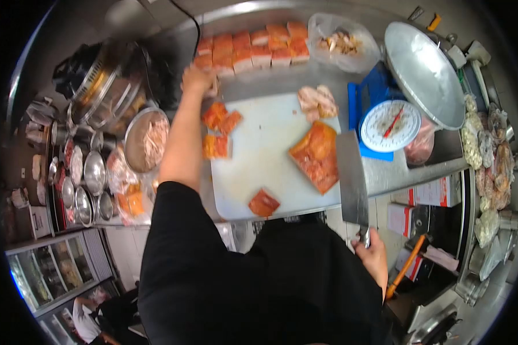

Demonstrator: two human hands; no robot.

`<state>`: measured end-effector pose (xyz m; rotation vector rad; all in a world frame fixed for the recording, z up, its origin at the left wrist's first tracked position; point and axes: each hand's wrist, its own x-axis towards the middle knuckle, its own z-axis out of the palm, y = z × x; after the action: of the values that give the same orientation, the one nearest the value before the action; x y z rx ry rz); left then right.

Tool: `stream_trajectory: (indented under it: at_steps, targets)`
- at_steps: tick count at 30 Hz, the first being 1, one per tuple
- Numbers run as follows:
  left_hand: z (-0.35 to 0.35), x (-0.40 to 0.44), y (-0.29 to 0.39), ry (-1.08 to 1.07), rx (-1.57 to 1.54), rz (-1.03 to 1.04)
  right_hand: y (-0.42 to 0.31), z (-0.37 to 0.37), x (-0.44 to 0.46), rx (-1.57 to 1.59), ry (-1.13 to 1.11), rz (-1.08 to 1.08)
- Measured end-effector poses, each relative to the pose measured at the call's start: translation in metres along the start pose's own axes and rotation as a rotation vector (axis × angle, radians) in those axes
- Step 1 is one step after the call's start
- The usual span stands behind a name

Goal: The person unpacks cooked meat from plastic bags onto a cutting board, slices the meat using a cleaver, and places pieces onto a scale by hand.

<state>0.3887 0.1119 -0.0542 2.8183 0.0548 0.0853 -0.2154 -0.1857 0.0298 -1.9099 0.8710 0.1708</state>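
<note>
My right hand (373,256) grips the handle of a cleaver (353,178), whose broad blade points away from me past the right edge of the white cutting board (242,172). My left hand (197,81) reaches to the left end of rows of pork belly blocks (252,49), its fingers closed on a piece of pork belly (213,89), partly hidden. On the board lie a large orange-skinned pork slab (316,156), a small pork piece (264,203) near the front edge, several cut chunks (217,146) at the left, and pale meat trimmings (317,102) at the back right.
Right of the board stands a blue scale (390,125) with a large metal pan (425,75). A plastic bag of scraps (344,43) lies behind. Leftward are a bowl of shredded meat (148,140) and several metal bowls (95,172). Another person (86,319) is at lower left.
</note>
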Motion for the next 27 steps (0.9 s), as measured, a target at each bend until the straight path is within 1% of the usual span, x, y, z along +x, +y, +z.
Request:
stream_trajectory:
  at_steps: [1, 2, 3, 5, 7, 8, 10, 12, 13, 15, 16, 17, 19, 20, 21, 23, 24, 26, 27]
  targets:
    - [-0.015, -0.009, -0.001, 0.067, -0.033, 0.134, 0.004, 0.000, 0.004, 0.029, -0.005, 0.028]
    - [-0.039, -0.039, 0.002, -0.007, -0.311, 0.224, 0.003, -0.004, 0.006, 0.013, -0.030, 0.054]
    - [-0.067, -0.077, 0.011, -0.067, -0.591, 0.311, 0.000, -0.006, 0.011, 0.020, -0.038, 0.031]
    - [-0.115, -0.178, 0.022, -0.212, -0.622, 0.499, -0.006, -0.008, 0.022, 0.033, -0.063, -0.005]
    - [-0.116, -0.260, 0.011, -0.477, -0.596, 0.491, -0.013, -0.011, 0.032, 0.216, -0.149, 0.013]
    - [-0.114, -0.299, 0.013, -0.563, -0.408, 0.504, -0.013, -0.010, 0.038, 0.242, -0.153, -0.027]
    - [-0.072, -0.362, 0.002, -0.233, -0.113, 0.813, -0.014, -0.014, 0.049, 0.217, -0.202, -0.059]
    - [-0.041, -0.400, 0.006, -0.355, -0.055, 0.647, -0.018, -0.017, 0.058, 0.189, -0.275, -0.090]
    - [-0.028, -0.403, 0.003, -0.347, -0.047, 0.643, -0.020, -0.016, 0.062, 0.193, -0.282, -0.100]
    - [-0.013, -0.406, 0.003, -0.375, -0.422, 0.331, -0.024, -0.017, 0.066, 0.185, -0.333, -0.121]
    - [-0.014, -0.407, 0.006, -0.464, -0.762, 0.093, -0.023, -0.018, 0.069, 0.174, -0.359, -0.146]
    - [-0.012, -0.406, 0.005, -0.449, -0.762, 0.100, -0.023, -0.019, 0.072, 0.176, -0.360, -0.163]
    - [-0.010, -0.403, 0.003, -0.515, -1.294, -0.005, -0.023, -0.022, 0.075, 0.163, -0.405, -0.160]
    - [-0.008, -0.404, 0.003, -0.522, -1.371, 0.028, -0.020, -0.022, 0.077, 0.127, -0.403, -0.165]
    - [-0.005, -0.404, 0.005, -0.518, -1.368, 0.036, -0.021, -0.024, 0.076, 0.131, -0.401, -0.173]
    - [0.005, -0.402, 0.006, -0.459, -1.577, 0.045, -0.022, -0.027, 0.075, 0.115, -0.415, -0.145]
    - [0.008, -0.400, 0.006, -0.463, -1.573, 0.057, -0.020, -0.029, 0.075, 0.123, -0.408, -0.150]
    - [0.010, -0.399, 0.007, -0.542, -1.798, 0.019, -0.015, -0.031, 0.073, 0.125, -0.403, -0.170]
    - [0.007, -0.399, 0.010, -0.552, -1.795, 0.025, -0.011, -0.032, 0.073, 0.132, -0.395, -0.168]
